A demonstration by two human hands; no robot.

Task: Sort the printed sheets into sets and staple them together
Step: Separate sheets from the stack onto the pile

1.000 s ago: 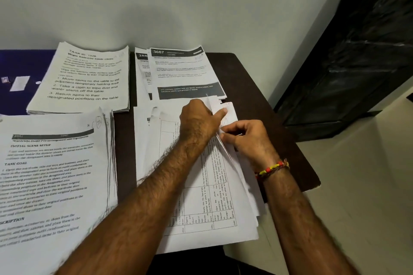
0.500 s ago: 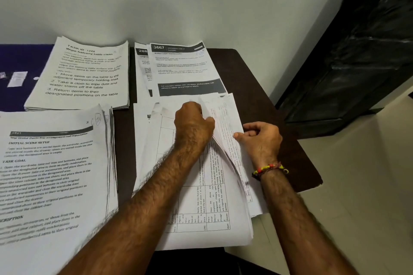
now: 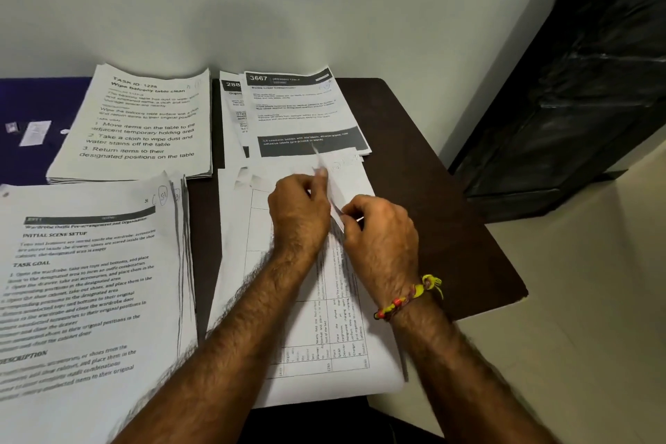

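- Two forearms reach in from the near edge and meet over the table-printed stack (image 3: 306,346), which lies on the dark table (image 3: 450,227), long axis running near to far, its text turned sideways.
- Near left: the wardrobe stack (image 3: 90,292), heading at the far end, sheets fanned along its right edge.
- Left hand (image 3: 299,216): fingers curled, pinching the upper edge of a lifted sheet (image 3: 333,191) (blurred, exact grip unclear).
- Right hand (image 3: 382,234): fingers curled, pinching the same sheet's edge just right of the left hand. A beaded wristband (image 3: 407,297) sits on this wrist.
- Farther back: the 3667 stack (image 3: 306,112), overlapping another set headed 288 (image 3: 232,101), both headings away from the viewer.
- Far left: the balcony-table stack (image 3: 144,126), tilted slightly, partly on a blue surface (image 3: 36,94).
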